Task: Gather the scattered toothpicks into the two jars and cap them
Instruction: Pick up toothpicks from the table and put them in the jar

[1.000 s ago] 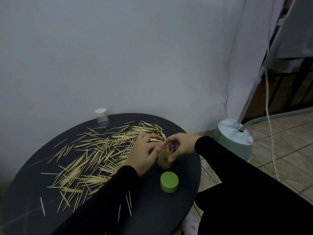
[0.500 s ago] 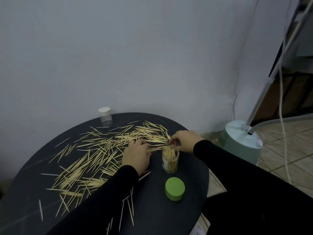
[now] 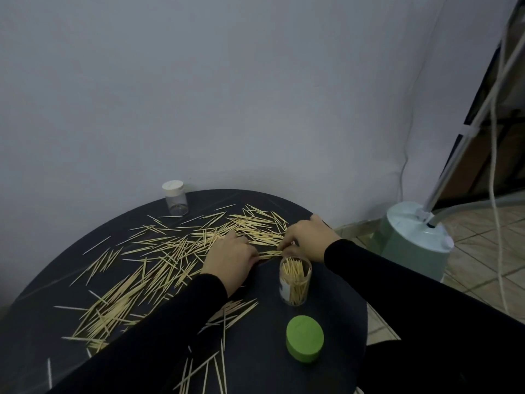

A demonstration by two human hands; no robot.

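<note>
Both hands (image 3: 231, 258) (image 3: 305, 237) pinching thin wooden toothpicks (image 3: 268, 253) (just behind clear open jar (image 3: 295, 280)); align tips, then lift together.

Left hand (image 3: 230, 258): bare, no rings or watch showing. Right hand (image 3: 308, 237): bare likewise. Left sleeve (image 3: 159, 334): long, plain black, snug cuff ending at wrist. Right sleeve (image 3: 403, 282): same black fabric, cuff at wrist, no print or logo visible.
</note>
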